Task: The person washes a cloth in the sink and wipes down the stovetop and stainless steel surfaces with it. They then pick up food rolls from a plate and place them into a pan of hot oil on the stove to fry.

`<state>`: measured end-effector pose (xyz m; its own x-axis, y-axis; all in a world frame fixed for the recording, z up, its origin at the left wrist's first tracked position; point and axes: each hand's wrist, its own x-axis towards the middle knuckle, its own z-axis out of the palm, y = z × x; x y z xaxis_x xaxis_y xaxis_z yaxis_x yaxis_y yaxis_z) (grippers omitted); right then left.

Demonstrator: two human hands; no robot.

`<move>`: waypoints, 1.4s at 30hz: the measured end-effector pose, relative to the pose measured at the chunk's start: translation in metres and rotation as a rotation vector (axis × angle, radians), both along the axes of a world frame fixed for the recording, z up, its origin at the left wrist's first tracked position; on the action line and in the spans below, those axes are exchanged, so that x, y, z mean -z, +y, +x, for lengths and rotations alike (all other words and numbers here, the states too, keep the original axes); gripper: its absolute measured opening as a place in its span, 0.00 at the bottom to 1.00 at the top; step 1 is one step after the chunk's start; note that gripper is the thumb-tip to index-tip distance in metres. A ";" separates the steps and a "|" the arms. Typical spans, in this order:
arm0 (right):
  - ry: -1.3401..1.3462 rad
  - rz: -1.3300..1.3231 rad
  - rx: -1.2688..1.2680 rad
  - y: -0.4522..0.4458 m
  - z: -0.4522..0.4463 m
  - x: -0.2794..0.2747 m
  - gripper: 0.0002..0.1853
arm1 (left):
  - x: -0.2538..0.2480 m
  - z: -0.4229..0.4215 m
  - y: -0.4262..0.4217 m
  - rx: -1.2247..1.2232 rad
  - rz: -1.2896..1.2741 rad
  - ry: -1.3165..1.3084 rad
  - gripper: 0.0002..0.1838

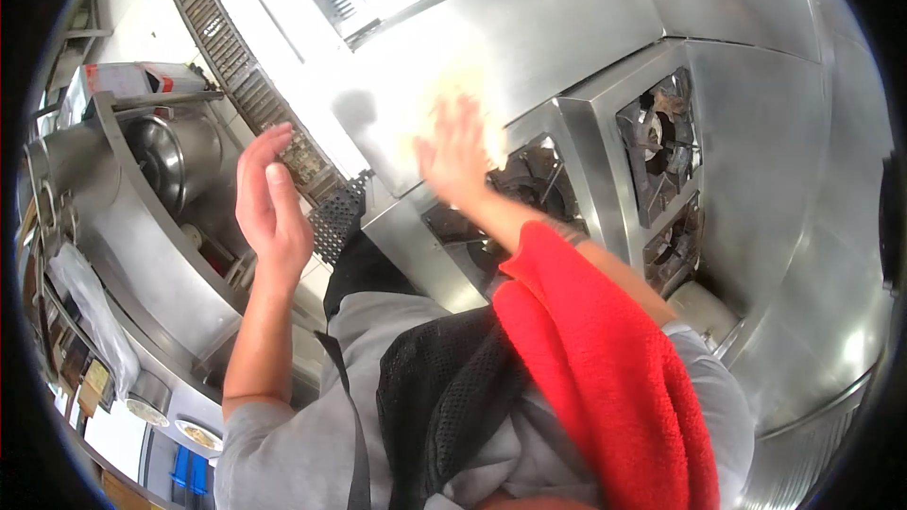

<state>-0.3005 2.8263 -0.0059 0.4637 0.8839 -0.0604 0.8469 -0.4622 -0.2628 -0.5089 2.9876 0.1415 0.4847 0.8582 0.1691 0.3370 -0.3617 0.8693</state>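
Observation:
My right hand point(455, 153) lies with spread fingers on a pale yellowish cloth point(463, 85), pressed against the shiny steel surface point(557, 38) behind the stove. Glare and blur hide the cloth's edges. My left hand point(269, 198) is raised at the left over the floor, its fingers extended and holding nothing. A red towel point(605, 359) hangs over my right shoulder and upper arm. Just below my right hand are dark gas burners point(539, 179) set in the steel stove.
More burners point(658, 132) sit at the right. A floor drain grate point(222, 38) runs along the upper left. On the left stands a steel counter point(170, 246) with a large metal pot point(175, 156) and a plastic bag point(94, 312).

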 end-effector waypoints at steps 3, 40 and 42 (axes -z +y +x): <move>0.139 -0.084 -0.198 0.011 -0.055 -0.010 0.34 | -0.009 -0.034 -0.014 -0.031 0.020 -0.014 0.18; -0.136 0.366 -0.203 0.123 0.372 0.001 0.26 | 0.044 0.116 0.014 0.110 -0.094 0.084 0.15; -0.229 0.243 -0.050 0.105 0.441 0.008 0.29 | 0.050 0.132 0.017 0.124 -0.107 0.103 0.16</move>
